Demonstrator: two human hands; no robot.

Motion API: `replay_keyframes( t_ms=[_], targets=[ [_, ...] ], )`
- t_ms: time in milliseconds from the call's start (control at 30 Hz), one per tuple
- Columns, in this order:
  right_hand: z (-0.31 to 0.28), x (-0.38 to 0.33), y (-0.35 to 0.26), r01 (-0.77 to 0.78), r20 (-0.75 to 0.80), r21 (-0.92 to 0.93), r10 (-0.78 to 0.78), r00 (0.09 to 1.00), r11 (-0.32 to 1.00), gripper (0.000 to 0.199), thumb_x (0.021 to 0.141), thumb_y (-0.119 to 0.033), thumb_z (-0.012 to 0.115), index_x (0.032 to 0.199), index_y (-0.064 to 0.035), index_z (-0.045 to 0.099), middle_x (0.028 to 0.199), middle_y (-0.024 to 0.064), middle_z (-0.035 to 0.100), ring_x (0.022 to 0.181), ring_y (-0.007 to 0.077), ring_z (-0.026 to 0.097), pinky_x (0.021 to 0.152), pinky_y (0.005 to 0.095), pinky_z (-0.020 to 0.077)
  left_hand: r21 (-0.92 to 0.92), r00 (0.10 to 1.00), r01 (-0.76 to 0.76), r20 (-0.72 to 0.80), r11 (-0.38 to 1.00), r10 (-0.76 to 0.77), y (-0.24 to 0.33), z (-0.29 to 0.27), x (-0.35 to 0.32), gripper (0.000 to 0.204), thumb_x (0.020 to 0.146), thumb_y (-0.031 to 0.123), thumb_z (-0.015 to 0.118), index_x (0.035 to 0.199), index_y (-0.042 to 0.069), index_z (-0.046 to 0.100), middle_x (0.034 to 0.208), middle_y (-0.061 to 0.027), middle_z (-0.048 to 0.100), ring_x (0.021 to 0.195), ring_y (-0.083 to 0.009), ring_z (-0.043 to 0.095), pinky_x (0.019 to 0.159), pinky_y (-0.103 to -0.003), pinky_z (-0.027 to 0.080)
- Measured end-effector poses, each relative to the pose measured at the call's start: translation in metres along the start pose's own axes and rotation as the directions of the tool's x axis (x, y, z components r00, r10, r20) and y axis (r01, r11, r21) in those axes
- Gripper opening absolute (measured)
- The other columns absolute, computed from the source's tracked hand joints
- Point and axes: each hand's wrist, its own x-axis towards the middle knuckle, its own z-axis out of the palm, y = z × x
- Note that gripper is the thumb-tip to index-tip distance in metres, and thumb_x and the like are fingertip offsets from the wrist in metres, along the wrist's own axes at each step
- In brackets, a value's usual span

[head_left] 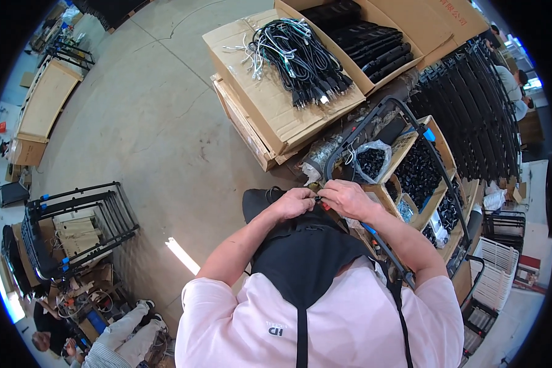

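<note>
Black metal frame, a long curved-cornered tube loop, runs with its long axis from the person's lap up and away toward the cardboard boxes, and both hands meet at its near left edge. Left hand and right hand touch, fingers pinched on a small part too hidden to identify. Beyond lie wooden bins of black pieces and a brown cardboard box bearing a bundle of black cables.
</note>
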Motion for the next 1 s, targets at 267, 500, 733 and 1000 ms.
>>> replay_keyframes(
  t_ms=[267,500,733,1000],
  targets=[
    [0.003,0.0,0.008,0.056,0.012,-0.002,-0.056,0.998,0.998,0.017,0.087,-0.009,0.073,0.104,-0.0082,0.073,0.092,0.0073,0.062,0.088,0.0279,0.067,0.077,0.0398,0.0558,-0.002,0.998,0.059,-0.008,0.998,-0.059,0.016,0.004,-0.003,0.017,0.097,0.017,0.06,0.097,0.004,0.071,0.082,-0.0004,0.066,0.071,-0.0106,0.056,0.065,-0.029,0.048],
    [0.001,0.007,0.0,-0.032,0.135,-0.075,0.042,0.99,0.997,0.009,0.09,-0.011,0.069,0.094,-0.0038,0.067,0.095,0.0116,0.063,0.092,0.0307,0.067,0.08,0.0418,0.0557,-0.003,0.996,0.077,-0.034,0.997,-0.077,0.023,0.004,-0.006,0.017,0.098,0.018,0.062,0.094,0.003,0.069,0.082,-0.001,0.067,0.071,-0.0111,0.056,0.066,-0.029,0.048],
    [0.009,0.007,-0.004,-0.164,0.125,-0.039,0.168,0.978,0.986,0.009,0.091,-0.01,0.066,0.093,-0.0014,0.063,0.098,0.0162,0.062,0.099,0.0362,0.066,0.086,0.0452,0.0549,0.015,0.998,0.055,-0.03,0.998,-0.054,0.016,0.004,0.0,0.023,0.098,0.021,0.062,0.097,0.0,0.069,0.084,-0.0035,0.067,0.075,-0.0141,0.058,0.07,-0.031,0.048],
    [0.041,-0.035,-0.059,-0.68,0.028,0.305,0.707,0.707,0.667,0.037,0.093,-0.027,0.07,0.119,-0.0008,0.064,0.102,0.0196,0.071,0.094,0.0383,0.071,0.082,0.0486,0.0563,-0.065,0.995,0.068,-0.075,0.996,-0.072,0.011,0.0,0.003,0.023,0.095,0.021,0.064,0.097,-0.001,0.071,0.081,-0.0019,0.066,0.074,-0.0115,0.058,0.068,-0.029,0.048]
  ],
)
